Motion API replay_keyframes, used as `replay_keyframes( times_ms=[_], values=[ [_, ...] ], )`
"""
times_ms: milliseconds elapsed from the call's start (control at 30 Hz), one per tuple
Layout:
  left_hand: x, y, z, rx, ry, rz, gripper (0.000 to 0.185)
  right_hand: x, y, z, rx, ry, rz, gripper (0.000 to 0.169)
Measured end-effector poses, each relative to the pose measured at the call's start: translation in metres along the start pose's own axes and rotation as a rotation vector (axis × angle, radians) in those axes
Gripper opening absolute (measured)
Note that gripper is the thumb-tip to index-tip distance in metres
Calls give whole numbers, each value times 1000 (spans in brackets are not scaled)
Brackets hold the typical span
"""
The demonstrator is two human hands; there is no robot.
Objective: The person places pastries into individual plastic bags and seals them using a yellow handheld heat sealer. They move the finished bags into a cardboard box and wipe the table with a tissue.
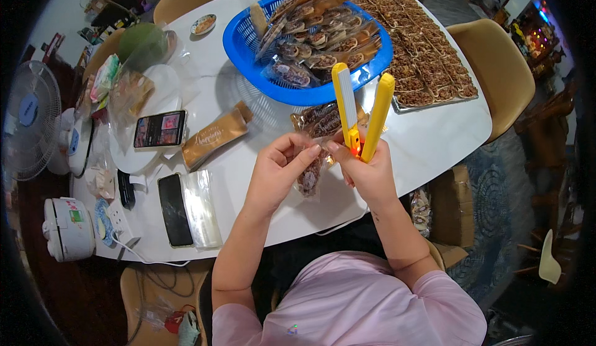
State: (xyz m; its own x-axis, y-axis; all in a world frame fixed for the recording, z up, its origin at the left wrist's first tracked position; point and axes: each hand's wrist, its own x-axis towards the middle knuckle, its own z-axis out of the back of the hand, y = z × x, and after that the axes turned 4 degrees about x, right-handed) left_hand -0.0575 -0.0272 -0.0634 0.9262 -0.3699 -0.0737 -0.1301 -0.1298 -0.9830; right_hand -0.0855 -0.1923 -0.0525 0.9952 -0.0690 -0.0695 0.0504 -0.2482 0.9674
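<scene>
My left hand [285, 166] pinches the top edge of a clear plastic packet [309, 178] with a brown, nut-like snack inside. The packet hangs between my hands, low over the white table. A yellow flat-iron style heat tool [368, 117] rests in my right hand [370, 171], its two arms spread apart and a red light glowing near the hinge. My right thumb and fingertips also meet the packet's top edge. Just beyond my hands lie more filled packets [321, 118], partly hidden by the tool. Behind them stands a blue plastic basket [298, 95] heaped with filled packets.
A tray of brown nutty pieces [419, 52] sits at the back right. To the left are gold printed bags [216, 136], a lit phone [159, 129], a dark phone [174, 211], clear sleeves [201, 208] and a power strip [122, 225]. An open cardboard box [449, 206] stands below right.
</scene>
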Motion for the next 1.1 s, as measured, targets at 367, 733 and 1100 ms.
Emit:
replay_keyframes(
  times_ms=[367,733,1100],
  values=[
    [-2,-2,8,-247,-39,158,31,-2,11,-18,75,-46,62,11],
    [-5,-5,1,-98,-213,-120,24,-10,7,-25,53,-4,47,12],
    [-3,-8,1,333,-498,-352,26,-13,-4,-32,-33,-28,134,6]
  ],
)
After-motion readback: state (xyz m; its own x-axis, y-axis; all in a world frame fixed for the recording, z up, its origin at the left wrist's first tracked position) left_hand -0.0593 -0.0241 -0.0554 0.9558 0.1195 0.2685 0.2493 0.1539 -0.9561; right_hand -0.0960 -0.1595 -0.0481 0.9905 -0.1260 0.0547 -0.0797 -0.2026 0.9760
